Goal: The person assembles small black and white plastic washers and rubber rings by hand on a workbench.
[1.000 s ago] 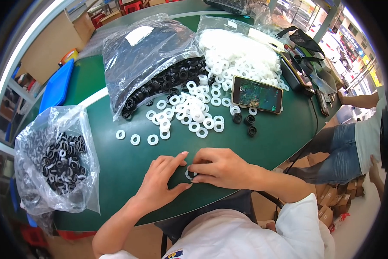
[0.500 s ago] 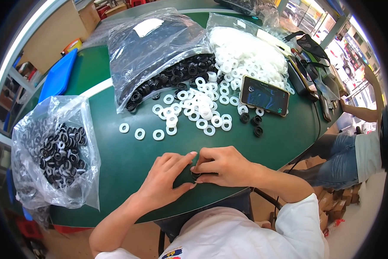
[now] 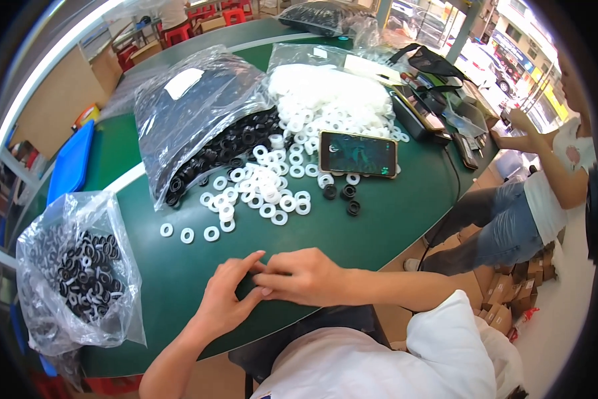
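Observation:
My two hands meet low over the green table, near its front edge. My left hand has its fingers stretched out and its thumb apart, the thumb tip at the right fingertips. My right hand is closed in a pinch against the left one; what lies between its fingers is hidden. Beyond my hands lie loose white rings, spilling from a clear bag of white rings. Several loose black rings sit before the phone. To the left stands a clear bag of black and white rings.
A large clear bag of black rings lies at the back. A blue tray stands at the far left. A black strapped pouch and a cable are at the right, where another person stands beside the table.
My view has shifted, so the table's things appear lower and further left. The black ring that showed in my right fingers is now hidden, and the hands are closer together.

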A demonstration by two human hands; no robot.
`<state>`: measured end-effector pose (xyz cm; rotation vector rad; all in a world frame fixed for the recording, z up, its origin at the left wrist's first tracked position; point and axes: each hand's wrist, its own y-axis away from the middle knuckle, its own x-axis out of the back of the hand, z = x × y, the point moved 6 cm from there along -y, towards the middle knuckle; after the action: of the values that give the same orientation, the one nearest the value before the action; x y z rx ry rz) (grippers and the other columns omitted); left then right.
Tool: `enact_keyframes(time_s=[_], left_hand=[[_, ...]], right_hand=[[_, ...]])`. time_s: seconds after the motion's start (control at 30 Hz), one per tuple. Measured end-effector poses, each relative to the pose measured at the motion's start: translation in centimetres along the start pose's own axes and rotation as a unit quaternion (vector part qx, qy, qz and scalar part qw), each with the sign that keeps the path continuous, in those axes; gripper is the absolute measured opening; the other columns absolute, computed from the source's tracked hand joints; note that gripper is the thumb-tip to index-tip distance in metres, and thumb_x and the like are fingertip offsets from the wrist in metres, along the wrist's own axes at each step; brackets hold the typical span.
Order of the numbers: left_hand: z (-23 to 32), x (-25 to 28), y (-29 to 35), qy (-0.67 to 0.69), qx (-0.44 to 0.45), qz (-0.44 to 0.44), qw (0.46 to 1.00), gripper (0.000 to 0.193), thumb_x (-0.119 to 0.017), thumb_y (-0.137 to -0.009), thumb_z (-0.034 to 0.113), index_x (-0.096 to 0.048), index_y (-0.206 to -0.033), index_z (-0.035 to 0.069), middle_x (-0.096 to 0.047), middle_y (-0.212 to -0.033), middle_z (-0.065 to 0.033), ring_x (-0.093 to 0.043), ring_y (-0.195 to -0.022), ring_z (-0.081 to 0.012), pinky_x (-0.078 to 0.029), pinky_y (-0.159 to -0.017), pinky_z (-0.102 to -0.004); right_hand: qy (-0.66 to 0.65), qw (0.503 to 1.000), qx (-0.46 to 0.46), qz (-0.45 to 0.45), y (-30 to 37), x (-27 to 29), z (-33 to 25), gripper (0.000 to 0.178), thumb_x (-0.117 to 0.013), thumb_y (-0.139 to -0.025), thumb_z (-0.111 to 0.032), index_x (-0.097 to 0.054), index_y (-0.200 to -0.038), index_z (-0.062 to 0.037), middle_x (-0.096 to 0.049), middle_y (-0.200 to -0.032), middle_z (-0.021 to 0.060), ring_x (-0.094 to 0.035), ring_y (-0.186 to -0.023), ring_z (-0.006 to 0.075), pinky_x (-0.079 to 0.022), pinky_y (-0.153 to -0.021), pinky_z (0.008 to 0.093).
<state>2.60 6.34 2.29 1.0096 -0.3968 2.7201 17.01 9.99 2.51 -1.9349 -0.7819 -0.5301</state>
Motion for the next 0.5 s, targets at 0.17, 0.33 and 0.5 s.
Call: enact_keyframes(time_s=[0.17, 0.33, 0.5], left_hand=[[0.1, 0.0, 0.1, 0.17, 0.118, 0.023, 0.978, 0.04, -0.064, -0.087, -0.006, -0.064, -0.126, 0.004, -0.073, -0.095, -0.0114, -0.071, -0.08, -0.016, -0.056, -0.074, -0.0297], [-4.6, 10.8, 4.5, 0.049, 0.208, 0.164, 0.963, 0.019, -0.065, -0.091, -0.001, -0.07, -0.11, 0.0, -0.073, -0.087, -0.0072, -0.072, -0.079, -0.0152, -0.056, -0.072, -0.0261], [-14.7, 26.5, 12.6, 0.006, 0.303, 0.288, 0.908, 0.024, -0.066, -0.092, 0.007, -0.063, -0.115, 0.001, -0.066, -0.081, -0.0027, -0.066, -0.066, -0.0104, -0.052, -0.058, -0.0216]], right_hand=[[0.06, 0.997, 0.032, 0.045, -0.2, 1.4, -1.1, 0.049, -0.084, -0.075, -0.026, -0.066, -0.118, -0.0093, -0.066, -0.091, 0.0049, -0.066, -0.078, 0.0216, -0.055, -0.063, 0.0338], [0.26, 0.947, -0.158, 0.107, 4.2, 8.5, 3.8, 0.052, -0.083, -0.073, -0.033, -0.064, -0.117, -0.0116, -0.066, -0.1, 0.0059, -0.065, -0.085, 0.024, -0.056, -0.07, 0.0361], [0.285, 0.909, -0.296, 0.074, 6.2, 12.0, 6.4, 0.054, -0.081, -0.077, -0.031, -0.061, -0.123, -0.0108, -0.065, -0.096, 0.0074, -0.064, -0.093, 0.0254, -0.055, -0.075, 0.0376]])
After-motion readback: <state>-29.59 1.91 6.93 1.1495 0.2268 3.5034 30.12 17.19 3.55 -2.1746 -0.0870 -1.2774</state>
